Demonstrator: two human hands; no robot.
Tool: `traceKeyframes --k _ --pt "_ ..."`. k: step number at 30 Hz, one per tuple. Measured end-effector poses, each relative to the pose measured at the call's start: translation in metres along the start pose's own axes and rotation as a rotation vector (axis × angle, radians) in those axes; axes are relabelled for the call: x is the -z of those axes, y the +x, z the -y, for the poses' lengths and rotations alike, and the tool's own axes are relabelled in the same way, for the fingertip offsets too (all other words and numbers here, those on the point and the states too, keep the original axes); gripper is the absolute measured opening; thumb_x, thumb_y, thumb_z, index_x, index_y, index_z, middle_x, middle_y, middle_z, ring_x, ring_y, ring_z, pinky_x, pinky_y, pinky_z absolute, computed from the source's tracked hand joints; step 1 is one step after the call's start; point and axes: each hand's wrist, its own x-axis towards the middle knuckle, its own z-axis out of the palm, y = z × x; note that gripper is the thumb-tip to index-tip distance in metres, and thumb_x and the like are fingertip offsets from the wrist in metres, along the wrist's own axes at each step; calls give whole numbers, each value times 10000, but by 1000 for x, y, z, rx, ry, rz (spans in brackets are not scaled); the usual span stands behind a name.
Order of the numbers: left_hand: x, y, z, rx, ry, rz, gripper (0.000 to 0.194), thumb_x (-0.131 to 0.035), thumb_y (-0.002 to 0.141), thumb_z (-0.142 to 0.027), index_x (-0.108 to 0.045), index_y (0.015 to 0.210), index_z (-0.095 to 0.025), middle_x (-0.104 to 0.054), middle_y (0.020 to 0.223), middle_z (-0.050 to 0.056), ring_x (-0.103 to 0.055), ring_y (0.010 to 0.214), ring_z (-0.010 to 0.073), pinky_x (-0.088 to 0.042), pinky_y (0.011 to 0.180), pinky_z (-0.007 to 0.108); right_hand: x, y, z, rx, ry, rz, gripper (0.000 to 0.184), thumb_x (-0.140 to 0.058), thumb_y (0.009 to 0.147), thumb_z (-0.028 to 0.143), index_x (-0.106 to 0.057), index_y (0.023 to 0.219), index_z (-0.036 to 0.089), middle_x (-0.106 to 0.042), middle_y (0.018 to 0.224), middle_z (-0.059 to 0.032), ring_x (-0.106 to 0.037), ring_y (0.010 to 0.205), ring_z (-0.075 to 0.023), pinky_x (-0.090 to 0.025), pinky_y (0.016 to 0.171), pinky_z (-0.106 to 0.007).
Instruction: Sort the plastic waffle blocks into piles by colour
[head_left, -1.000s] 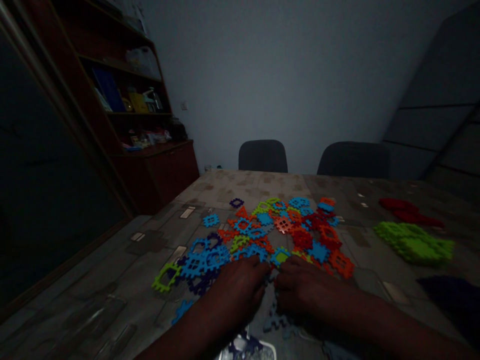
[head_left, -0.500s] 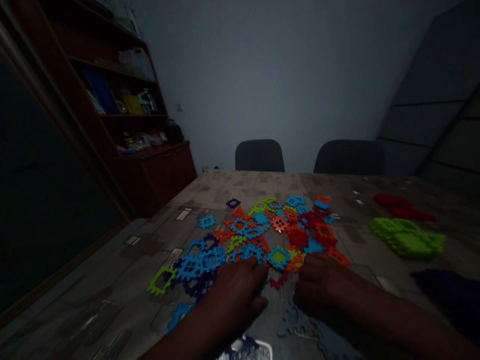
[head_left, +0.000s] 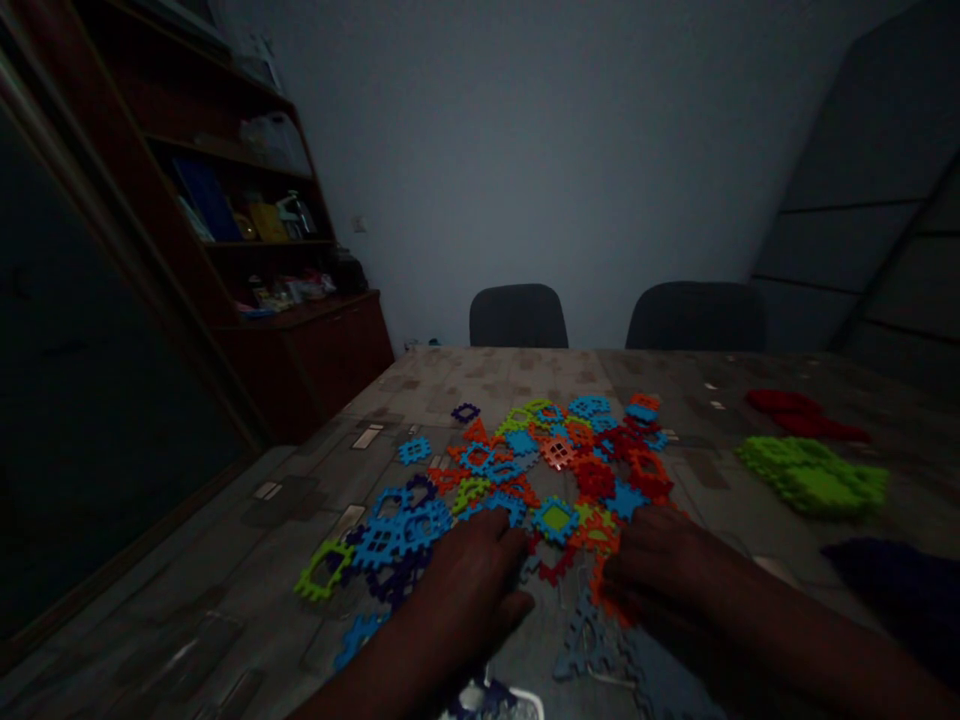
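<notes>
Heap of toothed pieces (head_left: 504,470) dead ahead, twelve o'clock. Left hand (head_left: 478,568) at its seven o'clock, thumb apart from fingers. Right hand (head_left: 670,557) at its four, over an orange piece (head_left: 615,598); grip hidden, can't tell. Step looks like singling out pieces; next move calls for pinching the orange edge, clear of the grey triangle (head_left: 583,640).

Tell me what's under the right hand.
Part of an orange toothed piece shows at the thumb side of the right hand. The hand covers the rest of it, so its full shape, and anything else beneath the palm, can't be seen.
</notes>
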Motion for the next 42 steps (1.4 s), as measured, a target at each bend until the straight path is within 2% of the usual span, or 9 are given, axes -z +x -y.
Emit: traceKeyframes --k 6,10,12,15,20,26,33,38,42 --pt "-15 3 4 -63 50 -48 206 -628 847 -159 -714 1030 -199 -720 1085 109 -709 982 301 -548 797 373 -7 -2 -4 29 51 -95 174 -546 1059 198 -698 979 225 -731 956 -53 -647 885 -204 -454 783 -345" --pt "-14 1 5 -59 21 -85 215 -551 866 -106 -709 973 -205 -725 973 91 -704 831 257 -516 701 340 2 -7 -7 4 47 -178 244 -493 1092 268 -726 1028 230 -742 965 -80 -662 903 -220 -497 853 -375" --pt "-8 -1 6 -84 -64 -159 214 -536 877 -87 -709 932 -201 -718 927 79 -686 804 237 -502 703 332 8 -12 -8 9 78 -183 261 -479 1100 284 -734 1063 238 -753 988 -86 -679 930 -225 -515 876 -376" --pt "0 -5 10 -237 -293 -289 193 -559 891 -84 -715 915 -195 -724 939 68 -678 883 223 -501 783 325 13 -19 -9 1 109 -206 258 -489 1093 282 -741 1050 249 -764 992 -81 -697 936 -225 -536 880 -373" --pt "1 -4 10 -421 -596 -387 178 -613 868 -80 -741 904 -198 -743 904 37 -678 835 161 -491 752 253 18 -27 -5 -56 115 -232 226 -526 1064 264 -751 1084 273 -776 1014 -71 -718 928 -226 -569 871 -370" --pt "-25 5 1 -523 -597 -397 199 -582 813 -62 -733 861 -182 -742 824 52 -689 763 168 -496 700 247 42 -30 -1 -2 71 -290 262 -511 1058 227 -742 1174 270 -793 1017 -77 -747 899 -225 -585 774 -339" --pt "-53 16 8 -668 -633 -416 229 -514 859 -55 -681 930 -195 -757 898 71 -725 843 192 -557 778 273 35 -42 -5 -61 73 -349 230 -538 1066 291 -749 978 262 -784 843 -43 -744 730 -201 -571 658 -300" --pt "-48 17 12 -618 -648 -351 297 -443 903 -53 -702 930 -196 -771 966 84 -737 923 202 -567 835 295 35 -44 -9 -25 25 -431 204 -547 1067 269 -739 1001 262 -772 828 -24 -736 718 -188 -560 637 -279" --pt "-46 9 5 -495 -553 -332 235 -500 923 -90 -706 959 -197 -755 949 64 -721 913 211 -558 844 322 36 -46 -11 -62 11 -393 260 -523 1086 313 -718 926 252 -744 789 -25 -715 686 -189 -538 609 -280"
